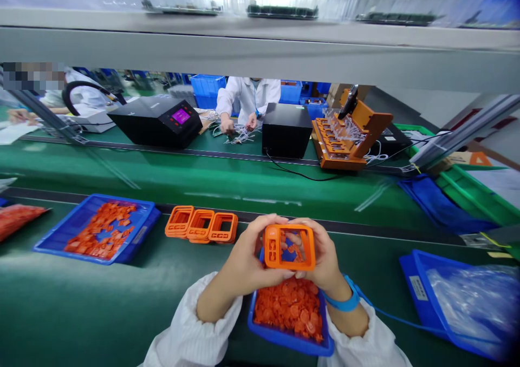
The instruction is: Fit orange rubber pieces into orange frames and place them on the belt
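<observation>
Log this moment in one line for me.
left hand: holds orange frame | right hand: holds same frame | below: blue bin of small orange parts

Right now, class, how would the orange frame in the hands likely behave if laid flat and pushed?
The orange frame is probably stiff: its outline looks unbent between the left hand and right hand. It may feel light, given its large open window. Its straight sides suggest sliding rather than rolling.
</observation>
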`<action>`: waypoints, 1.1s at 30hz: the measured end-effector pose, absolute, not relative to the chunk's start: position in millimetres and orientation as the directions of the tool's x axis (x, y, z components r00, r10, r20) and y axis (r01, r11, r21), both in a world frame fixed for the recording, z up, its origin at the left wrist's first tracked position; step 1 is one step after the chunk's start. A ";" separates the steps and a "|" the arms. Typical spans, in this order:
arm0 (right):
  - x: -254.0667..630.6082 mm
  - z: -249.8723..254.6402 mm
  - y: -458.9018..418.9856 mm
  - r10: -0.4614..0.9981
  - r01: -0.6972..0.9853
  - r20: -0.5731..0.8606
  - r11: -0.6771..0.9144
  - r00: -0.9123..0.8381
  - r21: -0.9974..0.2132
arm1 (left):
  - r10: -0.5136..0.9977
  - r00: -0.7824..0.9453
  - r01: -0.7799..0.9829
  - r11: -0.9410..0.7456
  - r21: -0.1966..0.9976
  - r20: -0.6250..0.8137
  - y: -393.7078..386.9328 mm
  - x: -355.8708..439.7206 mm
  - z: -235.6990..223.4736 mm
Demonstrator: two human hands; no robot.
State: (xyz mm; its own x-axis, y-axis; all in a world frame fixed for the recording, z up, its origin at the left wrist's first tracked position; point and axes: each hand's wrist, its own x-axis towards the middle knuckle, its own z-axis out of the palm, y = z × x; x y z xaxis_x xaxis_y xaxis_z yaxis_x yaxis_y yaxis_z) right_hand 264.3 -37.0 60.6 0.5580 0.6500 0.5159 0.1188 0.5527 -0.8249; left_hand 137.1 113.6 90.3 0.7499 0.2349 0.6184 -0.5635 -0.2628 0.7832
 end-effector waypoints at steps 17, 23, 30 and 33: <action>288.5 76.6 -45.7 0.963 -0.425 0.152 0.237 0.225 -0.874 | -0.261 0.743 -0.481 -0.848 0.222 0.616 134.7 109.2 108.1; 282.7 68.0 -42.2 0.990 -0.446 0.107 0.136 0.091 -0.884 | -0.440 0.844 -0.502 -0.850 0.160 0.308 124.2 92.7 132.3; 269.9 69.9 -35.2 0.983 -0.319 0.178 0.184 0.047 -0.930 | -0.397 0.917 -0.399 -0.916 0.048 0.046 106.7 63.4 148.7; 275.0 74.2 -38.7 0.907 -0.126 0.259 0.315 0.332 -0.941 | -0.248 0.968 -0.240 -0.959 0.154 -0.038 127.2 26.1 139.1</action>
